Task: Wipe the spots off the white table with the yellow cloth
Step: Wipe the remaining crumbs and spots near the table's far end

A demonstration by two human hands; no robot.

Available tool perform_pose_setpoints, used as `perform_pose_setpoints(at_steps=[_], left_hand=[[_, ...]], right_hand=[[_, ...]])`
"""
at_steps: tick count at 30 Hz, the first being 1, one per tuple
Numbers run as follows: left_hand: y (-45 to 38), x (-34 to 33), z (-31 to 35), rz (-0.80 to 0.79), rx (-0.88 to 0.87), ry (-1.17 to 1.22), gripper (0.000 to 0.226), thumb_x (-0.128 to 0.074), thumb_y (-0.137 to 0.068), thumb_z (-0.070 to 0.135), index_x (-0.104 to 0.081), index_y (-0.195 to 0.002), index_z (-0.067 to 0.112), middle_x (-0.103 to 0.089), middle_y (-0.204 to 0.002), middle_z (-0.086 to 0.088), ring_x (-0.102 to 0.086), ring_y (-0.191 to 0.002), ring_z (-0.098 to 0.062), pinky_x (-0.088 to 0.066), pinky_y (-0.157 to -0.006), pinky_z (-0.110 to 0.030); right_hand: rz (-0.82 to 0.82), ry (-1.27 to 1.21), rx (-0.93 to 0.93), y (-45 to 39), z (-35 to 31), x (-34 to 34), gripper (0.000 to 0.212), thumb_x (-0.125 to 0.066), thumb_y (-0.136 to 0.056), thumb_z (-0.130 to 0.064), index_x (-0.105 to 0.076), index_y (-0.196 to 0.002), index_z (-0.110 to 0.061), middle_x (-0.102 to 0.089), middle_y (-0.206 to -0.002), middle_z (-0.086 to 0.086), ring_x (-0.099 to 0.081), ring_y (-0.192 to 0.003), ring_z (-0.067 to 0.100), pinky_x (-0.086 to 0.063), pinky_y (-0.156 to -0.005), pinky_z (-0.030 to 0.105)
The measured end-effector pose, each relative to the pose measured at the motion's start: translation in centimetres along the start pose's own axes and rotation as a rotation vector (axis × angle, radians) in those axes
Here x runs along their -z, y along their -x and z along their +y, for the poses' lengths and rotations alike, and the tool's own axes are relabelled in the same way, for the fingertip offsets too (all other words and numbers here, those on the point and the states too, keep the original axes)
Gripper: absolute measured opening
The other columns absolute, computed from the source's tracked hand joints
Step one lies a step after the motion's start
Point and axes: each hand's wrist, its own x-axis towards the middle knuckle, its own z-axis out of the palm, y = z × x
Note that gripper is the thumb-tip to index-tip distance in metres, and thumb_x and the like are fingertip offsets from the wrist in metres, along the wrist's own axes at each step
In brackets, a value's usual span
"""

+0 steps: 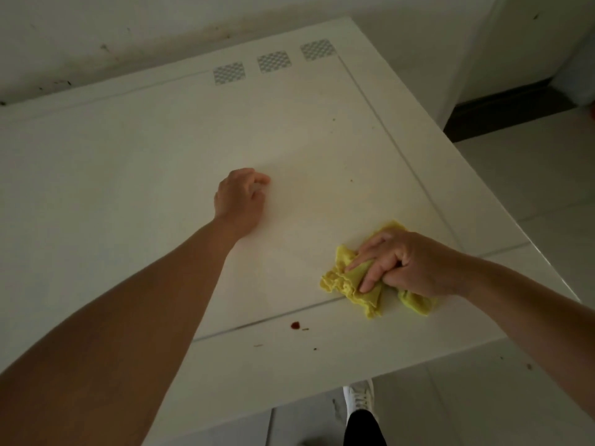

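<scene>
My right hand point(402, 262) presses a crumpled yellow cloth point(346, 284) onto the white table point(145, 162), near its front right corner. A dark red spot point(295, 325) lies just in front of the cloth, with smaller specks point(315, 348) beside it near the table's front edge. Two more tiny specks point(351, 180) sit farther back on the right. My left hand point(240, 197) rests on the middle of the table with its fingers loosely curled and nothing in it.
Three grey checkered patches point(273, 62) mark the table's far edge, against a scuffed wall. A thin groove point(396, 149) frames the tabletop's inner panel. Tiled floor point(531, 194) lies to the right, and my white shoe point(359, 397) shows below the front edge.
</scene>
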Motion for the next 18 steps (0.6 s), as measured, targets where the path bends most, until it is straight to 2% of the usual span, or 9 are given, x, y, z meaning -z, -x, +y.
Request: perform_pose_setpoints(at_steps=[2, 4, 8, 11, 14, 16, 18], left_hand=[[0.0, 0.1, -0.3, -0.03, -0.005, 0.025, 0.032, -0.049, -0.082, 0.011, -0.064, -0.109, 0.02, -0.053, -0.131, -0.009, -0.046, -0.123, -0.027, -0.036, -0.105, -0.04], [0.0, 0.4, -0.4, -0.044, 0.011, 0.06, 0.034, -0.05, -0.081, 0.011, -0.063, -0.11, 0.022, -0.05, -0.133, -0.008, -0.044, -0.125, -0.026, -0.033, -0.107, -0.042], [0.2, 0.4, -0.1, -0.052, 0.029, 0.073, 0.034, -0.051, -0.08, 0.013, -0.062, -0.11, 0.025, -0.047, -0.133, -0.005, -0.042, -0.125, -0.026, -0.032, -0.107, -0.043], [0.2, 0.4, 0.0, -0.069, 0.039, 0.059, 0.033, -0.051, -0.081, 0.015, -0.061, -0.111, 0.026, -0.046, -0.134, -0.004, -0.039, -0.127, -0.025, -0.031, -0.108, -0.043], [0.2, 0.3, -0.1, -0.091, 0.04, 0.059, 0.033, -0.05, -0.082, 0.017, -0.059, -0.112, 0.026, -0.044, -0.135, -0.004, -0.038, -0.128, -0.026, -0.029, -0.109, -0.045], [0.2, 0.3, -0.2, -0.089, 0.033, 0.063, 0.033, -0.049, -0.082, 0.017, -0.059, -0.113, 0.026, -0.043, -0.136, -0.003, -0.038, -0.128, -0.025, -0.029, -0.11, -0.045], [0.3, 0.4, -0.4, -0.107, 0.011, 0.061, 0.034, -0.047, -0.083, 0.016, -0.058, -0.114, 0.025, -0.042, -0.137, -0.003, -0.038, -0.129, -0.023, -0.029, -0.11, -0.044]], right_hand=[[0.013, 0.02, 0.014, -0.1, 0.0, -0.2, 0.054, -0.06, -0.07, 0.005, -0.07, -0.078, -0.048, -0.059, -0.092, -0.045, -0.042, -0.109, -0.011, -0.024, -0.095, 0.003], [0.023, 0.053, 0.053, -0.3, 0.0, -0.5, 0.051, -0.06, -0.072, 0.004, -0.071, -0.081, -0.045, -0.06, -0.098, -0.041, -0.039, -0.11, -0.011, -0.022, -0.096, 0.005], [-0.036, 0.105, 0.084, -1.3, -1.2, -1.3, 0.044, -0.058, -0.077, -0.004, -0.07, -0.089, -0.045, -0.053, -0.111, -0.04, -0.029, -0.117, -0.011, -0.014, -0.103, 0.018], [-0.111, 0.213, 0.15, -3.2, -3.0, -2.8, 0.041, -0.052, -0.078, -0.016, -0.065, -0.102, -0.047, -0.038, -0.13, -0.038, -0.025, -0.129, 0.002, -0.008, -0.107, 0.028], [-0.108, 0.354, 0.195, -5.6, -4.7, -5.0, 0.046, -0.044, -0.082, -0.035, -0.043, -0.125, -0.052, -0.019, -0.151, -0.023, -0.006, -0.141, 0.011, -0.003, -0.111, 0.041], [-0.067, 0.433, 0.164, -7.1, -5.3, -6.4, 0.053, -0.041, -0.085, -0.05, -0.024, -0.135, -0.052, -0.003, -0.157, -0.016, 0.008, -0.143, 0.013, 0.005, -0.111, 0.043], [-0.023, 0.507, 0.115, -8.4, -5.7, -7.4, 0.061, -0.034, -0.083, -0.064, -0.012, -0.139, -0.049, 0.008, -0.157, -0.011, 0.017, -0.142, 0.016, 0.011, -0.111, 0.045]])
